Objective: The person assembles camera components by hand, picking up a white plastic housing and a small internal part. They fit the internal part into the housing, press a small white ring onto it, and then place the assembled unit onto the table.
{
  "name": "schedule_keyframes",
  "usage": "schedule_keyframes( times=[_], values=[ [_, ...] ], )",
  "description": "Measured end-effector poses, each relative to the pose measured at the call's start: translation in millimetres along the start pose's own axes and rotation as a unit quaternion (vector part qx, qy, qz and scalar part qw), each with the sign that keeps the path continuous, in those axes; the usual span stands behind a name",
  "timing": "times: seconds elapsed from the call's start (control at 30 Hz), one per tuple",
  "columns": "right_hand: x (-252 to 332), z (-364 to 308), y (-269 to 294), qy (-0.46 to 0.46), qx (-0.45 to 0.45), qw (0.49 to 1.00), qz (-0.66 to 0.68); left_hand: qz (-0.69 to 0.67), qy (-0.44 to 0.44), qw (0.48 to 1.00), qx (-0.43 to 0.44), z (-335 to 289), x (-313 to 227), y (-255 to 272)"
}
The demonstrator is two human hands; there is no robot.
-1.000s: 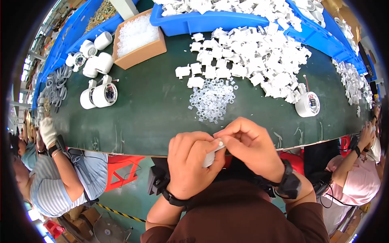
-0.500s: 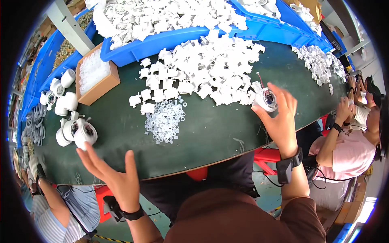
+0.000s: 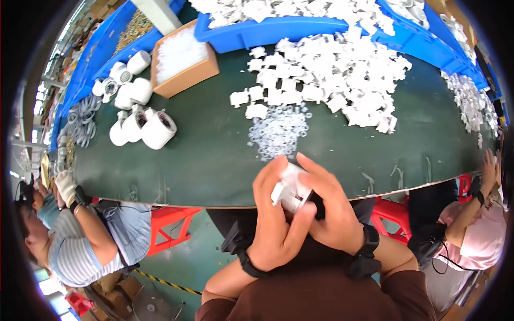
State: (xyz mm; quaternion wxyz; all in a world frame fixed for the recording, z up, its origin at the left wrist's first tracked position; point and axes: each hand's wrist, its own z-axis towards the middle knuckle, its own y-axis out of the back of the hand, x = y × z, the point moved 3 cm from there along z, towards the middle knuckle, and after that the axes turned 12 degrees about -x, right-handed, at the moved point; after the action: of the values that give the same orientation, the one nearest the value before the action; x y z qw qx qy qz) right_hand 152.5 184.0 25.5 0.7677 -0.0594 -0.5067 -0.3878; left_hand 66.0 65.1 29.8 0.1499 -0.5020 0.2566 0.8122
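Note:
A rounded white plastic housing (image 3: pixel 292 186) sits between my two hands, just above the table's front edge. My left hand (image 3: pixel 272 214) closes round its left side, the thumb pointing across in front. From the other side my right hand (image 3: pixel 333 211) grips it with fingers bent over the top. A small white tab juts from the housing on the left, and its underside is hidden by my palms. Straight beyond my fingertips lies a heap of small translucent rings (image 3: pixel 278 131). Several white plastic brackets (image 3: pixel 332 75) form a bigger pile behind the rings.
At the left stand several white rounded housings (image 3: pixel 159 129), near a cardboard box (image 3: pixel 187 72) of clear small parts. Blue bins (image 3: pixel 278 33) line the back. Grey rings (image 3: pixel 80 120) lie at the far left, more white pieces (image 3: pixel 467 99) at the right. People sit on both sides.
My right hand has brought a white housing from beside the bracket pile to the front edge. My left hand has left the housings at the left and joined it. The view has shifted.

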Motion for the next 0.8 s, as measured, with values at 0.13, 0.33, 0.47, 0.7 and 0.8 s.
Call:
schedule_keyframes(
  times=[0.13, 0.33, 0.47, 0.7, 0.8],
  values=[
    [2.0, 10.4, 0.2, -0.040, 0.112, 0.991, 0.058, 0.090, -0.026, 0.994, -0.056, 1.4, 4.7, 12.2],
    [1.6, 30.4, -2.9, -0.250, 0.077, 0.929, 0.260, 0.141, -0.086, 0.986, -0.014, 14.4, -7.7, 16.1],
    [5.5, 31.1, -12.2, -0.268, 0.009, 0.891, 0.365, 0.161, -0.041, 0.986, -0.027, 14.9, -3.5, 21.6],
    [7.7, 21.9, -11.6, -0.118, -0.016, 0.978, 0.170, 0.099, -0.031, 0.992, -0.075, 17.3, 3.4, 23.4],
    [7.3, 18.2, -15.2, -0.142, -0.042, 0.978, 0.144, 0.083, -0.024, 0.994, -0.064, 16.3, 3.4, 21.4]
  ],
)
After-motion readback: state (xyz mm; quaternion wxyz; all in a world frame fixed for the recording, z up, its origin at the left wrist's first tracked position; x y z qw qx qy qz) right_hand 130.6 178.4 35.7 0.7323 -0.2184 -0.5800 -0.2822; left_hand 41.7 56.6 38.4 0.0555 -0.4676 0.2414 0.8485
